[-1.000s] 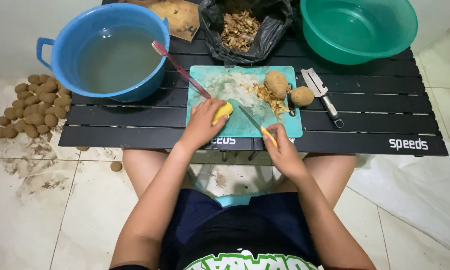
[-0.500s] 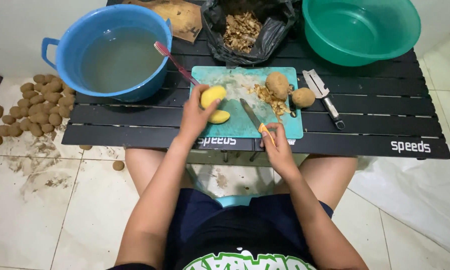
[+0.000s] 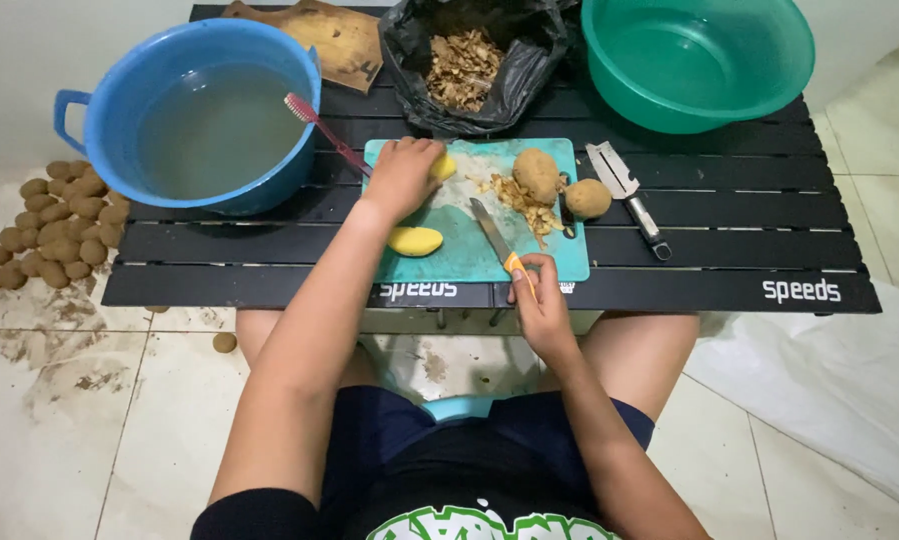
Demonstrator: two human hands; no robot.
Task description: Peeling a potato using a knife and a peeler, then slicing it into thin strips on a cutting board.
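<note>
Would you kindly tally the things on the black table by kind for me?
Basins: 2, blue and green
Unpeeled potatoes on the cutting board: 2
Peeled potato pieces: 2, one on the board, one in the left hand
Knives: 1, in the right hand
Peelers: 1
Toothbrushes: 1
Total: 9

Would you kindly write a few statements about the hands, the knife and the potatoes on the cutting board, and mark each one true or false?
1. The left hand grips a peeled yellow potato piece over the teal cutting board. True.
2. The right hand holds a knife by its orange handle. True.
3. The second peeled potato half lies in the green basin. False: it lies on the cutting board.
4. The blue tub holds unpeeled potatoes. False: only water shows inside, with a toothbrush across its rim.
5. Two unpeeled potatoes sit at the board's right side. True.
</note>
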